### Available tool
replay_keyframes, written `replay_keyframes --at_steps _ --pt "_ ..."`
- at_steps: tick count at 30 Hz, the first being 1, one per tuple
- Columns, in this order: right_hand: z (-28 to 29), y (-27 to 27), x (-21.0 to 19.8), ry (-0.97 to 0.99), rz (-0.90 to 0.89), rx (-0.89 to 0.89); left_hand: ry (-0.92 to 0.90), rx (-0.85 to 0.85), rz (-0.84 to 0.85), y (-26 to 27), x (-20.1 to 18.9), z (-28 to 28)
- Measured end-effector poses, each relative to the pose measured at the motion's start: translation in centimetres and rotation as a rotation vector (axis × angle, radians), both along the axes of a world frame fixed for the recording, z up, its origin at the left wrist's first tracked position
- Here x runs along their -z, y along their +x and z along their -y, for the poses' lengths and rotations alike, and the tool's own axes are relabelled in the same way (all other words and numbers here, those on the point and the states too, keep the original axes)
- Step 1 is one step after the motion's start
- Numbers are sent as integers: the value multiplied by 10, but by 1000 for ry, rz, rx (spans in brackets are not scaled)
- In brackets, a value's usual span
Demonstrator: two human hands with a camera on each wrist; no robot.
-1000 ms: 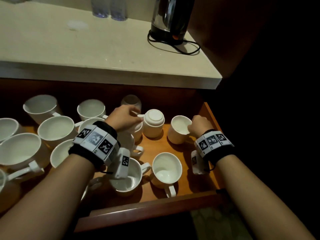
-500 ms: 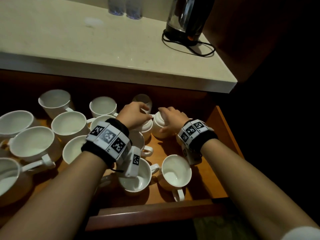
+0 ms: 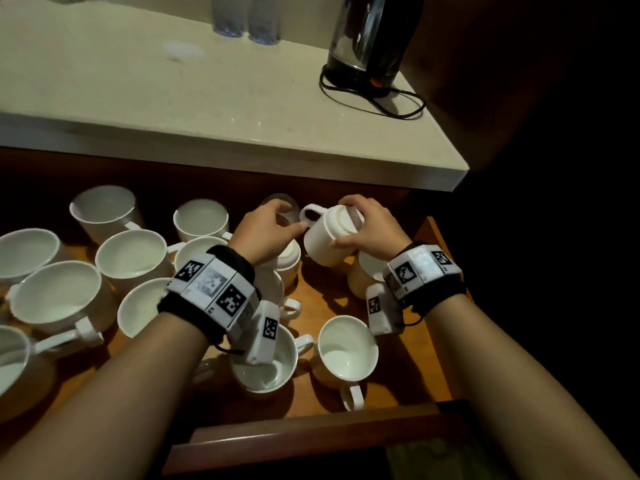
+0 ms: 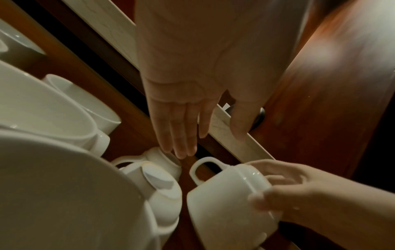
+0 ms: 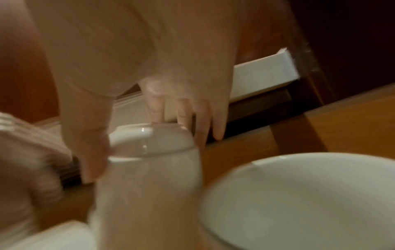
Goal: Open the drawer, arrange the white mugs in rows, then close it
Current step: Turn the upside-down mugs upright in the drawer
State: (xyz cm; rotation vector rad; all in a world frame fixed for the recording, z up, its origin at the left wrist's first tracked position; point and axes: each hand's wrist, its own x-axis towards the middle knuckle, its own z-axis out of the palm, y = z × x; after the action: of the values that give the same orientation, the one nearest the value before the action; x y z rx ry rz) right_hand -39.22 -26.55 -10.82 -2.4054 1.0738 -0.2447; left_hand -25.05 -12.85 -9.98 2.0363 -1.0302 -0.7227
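Observation:
The wooden drawer (image 3: 311, 434) stands pulled out, with several white mugs (image 3: 131, 252) scattered in it, most of them upright. My right hand (image 3: 346, 223) grips an upside-down mug (image 3: 323, 242) by its base and holds it tilted above the drawer floor, handle pointing to the back left. The right wrist view shows the thumb and fingers round that mug's base (image 5: 149, 143). My left hand (image 3: 291, 220) hovers just left of it with straight fingers (image 4: 181, 148), whose tips lie at another upside-down mug (image 4: 162, 157) at the back. A second inverted mug (image 3: 289, 258) sits under the left palm.
A pale countertop (image 3: 242, 133) overhangs the drawer's back, carrying a black kettle (image 3: 370, 39) with its cable and two bottles (image 3: 246, 19). Upright mugs (image 3: 348, 348) stand near the drawer front. Another upright mug (image 3: 363, 275) is under my right wrist. The drawer's right wall (image 3: 433, 244) is close.
My right hand left the upright mug at the right, moved left to the upside-down mug, gripped it and lifted it tilted. The left hand stayed at the back mugs.

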Motion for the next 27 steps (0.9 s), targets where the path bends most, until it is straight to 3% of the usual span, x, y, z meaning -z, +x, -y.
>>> replay_keyframes --at_steps 5,10,15,19,27 --pt "-9 -12 -18 209 405 91 -96 -29 -87 -3 -1 0" --pt "-22 -10 -18 754 768 136 -206 -3 -313 -7 -6 1" --pt "-26 -9 -12 899 778 26 -363 -72 -415 -2 -7 -3" --pt "-21 -10 -10 858 629 9 -436 -78 -397 3 -8 -4" --pt "-21 -10 -13 355 479 -12 -328 183 -157 -11 -4 -2"
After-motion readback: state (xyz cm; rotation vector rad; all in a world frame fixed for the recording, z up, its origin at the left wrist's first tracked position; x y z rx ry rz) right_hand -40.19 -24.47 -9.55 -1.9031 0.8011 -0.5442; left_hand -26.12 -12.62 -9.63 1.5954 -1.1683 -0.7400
